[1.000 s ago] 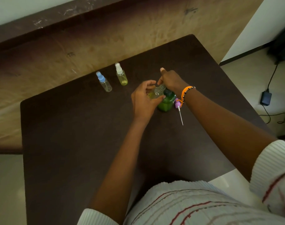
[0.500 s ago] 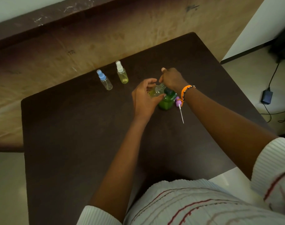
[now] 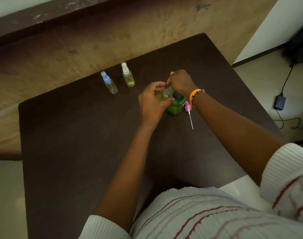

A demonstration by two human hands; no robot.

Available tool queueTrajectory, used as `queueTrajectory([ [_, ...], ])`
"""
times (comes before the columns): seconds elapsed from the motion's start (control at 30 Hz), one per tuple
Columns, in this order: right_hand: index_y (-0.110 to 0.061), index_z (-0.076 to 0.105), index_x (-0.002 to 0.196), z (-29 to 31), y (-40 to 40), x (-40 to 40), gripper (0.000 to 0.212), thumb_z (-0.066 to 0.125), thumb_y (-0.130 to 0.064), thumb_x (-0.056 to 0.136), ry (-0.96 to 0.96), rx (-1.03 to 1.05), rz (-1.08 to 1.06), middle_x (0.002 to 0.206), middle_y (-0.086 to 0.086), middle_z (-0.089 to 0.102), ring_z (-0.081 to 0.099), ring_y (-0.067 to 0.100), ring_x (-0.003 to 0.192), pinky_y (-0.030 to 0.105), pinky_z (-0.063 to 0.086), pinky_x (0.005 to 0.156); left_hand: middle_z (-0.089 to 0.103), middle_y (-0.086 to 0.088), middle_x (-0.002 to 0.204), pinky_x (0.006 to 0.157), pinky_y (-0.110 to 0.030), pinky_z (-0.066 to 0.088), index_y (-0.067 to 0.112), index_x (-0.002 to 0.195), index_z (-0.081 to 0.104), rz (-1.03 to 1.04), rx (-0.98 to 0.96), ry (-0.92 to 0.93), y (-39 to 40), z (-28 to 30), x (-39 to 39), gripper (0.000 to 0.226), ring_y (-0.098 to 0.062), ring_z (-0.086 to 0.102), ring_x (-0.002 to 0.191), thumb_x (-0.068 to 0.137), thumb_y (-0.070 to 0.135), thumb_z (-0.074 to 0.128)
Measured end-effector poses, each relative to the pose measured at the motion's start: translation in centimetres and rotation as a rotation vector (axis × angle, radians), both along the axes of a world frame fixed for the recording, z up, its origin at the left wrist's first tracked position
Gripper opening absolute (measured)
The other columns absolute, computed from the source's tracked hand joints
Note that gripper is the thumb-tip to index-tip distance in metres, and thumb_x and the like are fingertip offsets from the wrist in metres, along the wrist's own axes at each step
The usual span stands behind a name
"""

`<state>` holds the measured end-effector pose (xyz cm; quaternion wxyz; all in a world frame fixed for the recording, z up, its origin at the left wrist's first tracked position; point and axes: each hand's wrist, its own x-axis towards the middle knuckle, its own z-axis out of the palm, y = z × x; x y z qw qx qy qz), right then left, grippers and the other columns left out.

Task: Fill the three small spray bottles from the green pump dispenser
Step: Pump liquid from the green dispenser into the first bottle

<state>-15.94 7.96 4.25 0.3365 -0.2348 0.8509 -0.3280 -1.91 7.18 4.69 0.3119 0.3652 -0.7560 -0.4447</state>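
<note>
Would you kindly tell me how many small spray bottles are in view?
3: the blue-capped bottle and the white-capped bottle stand on the table's far side; an uncapped bottle is held in the left hand beside the green dispenser.

Right hand (image 3: pixel 181 82) hides green dispenser (image 3: pixel 175 106) pump.

I take this for a plain room indoors. I see a dark table (image 3: pixel 78 152), scuffed wall (image 3: pixel 112 37), a power adapter (image 3: pixel 279 102) on tiled floor (image 3: pixel 261 87).
</note>
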Motion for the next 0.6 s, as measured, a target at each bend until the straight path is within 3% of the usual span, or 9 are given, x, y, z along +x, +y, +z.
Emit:
queueTrajectory([
  [0.17,-0.009,0.067,0.107,-0.15,0.36,0.29,0.044,0.033,-0.036,0.097,0.032,-0.019,-0.032,0.119,0.017,0.063,0.057,0.035,0.111,0.041,0.044,0.098,0.067,-0.006,0.103,0.081,-0.026,0.053,0.007,0.108,0.063,-0.006,-0.020,-0.023,0.00,-0.31,-0.03,0.053,-0.012,0.062,0.091,0.060,0.010,0.085],
  [0.3,-0.008,0.070,0.099,0.05,0.16,-0.16,0.052,0.037,-0.048,0.096,-0.032,0.015,0.017,0.101,0.010,0.064,0.057,0.026,0.102,0.037,0.042,0.097,0.066,-0.002,0.101,0.081,-0.026,0.054,0.007,0.107,0.064,-0.005,-0.004,0.007,0.02,-0.11,0.05,0.053,-0.009,0.061,0.088,0.059,0.010,0.085],
  [0.4,-0.005,0.069,0.095,0.03,0.07,-0.33,0.050,0.036,-0.043,0.098,-0.052,0.007,0.006,0.095,0.011,0.061,0.055,0.026,0.095,0.035,0.041,0.093,0.066,-0.001,0.099,0.081,-0.027,0.054,0.007,0.106,0.064,0.001,0.004,0.024,0.13,-0.18,0.01,0.052,-0.010,0.062,0.088,0.059,0.009,0.085],
  [0.5,-0.003,0.065,0.111,0.08,0.16,-0.04,0.044,0.036,-0.032,0.097,-0.022,0.005,-0.028,0.116,0.018,0.064,0.058,0.033,0.109,0.038,0.044,0.097,0.066,0.000,0.099,0.079,-0.023,0.053,0.007,0.106,0.064,-0.001,-0.014,0.015,0.20,-0.23,-0.03,0.052,-0.009,0.061,0.088,0.059,0.009,0.085],
  [0.6,-0.006,0.064,0.114,0.35,0.19,0.38,0.045,0.033,-0.033,0.097,-0.013,0.008,-0.030,0.121,0.018,0.063,0.057,0.035,0.113,0.041,0.044,0.099,0.066,-0.003,0.102,0.078,-0.020,0.051,0.007,0.107,0.064,-0.008,-0.028,-0.003,-0.10,-0.28,-0.05,0.052,-0.008,0.060,0.088,0.059,0.011,0.085],
])
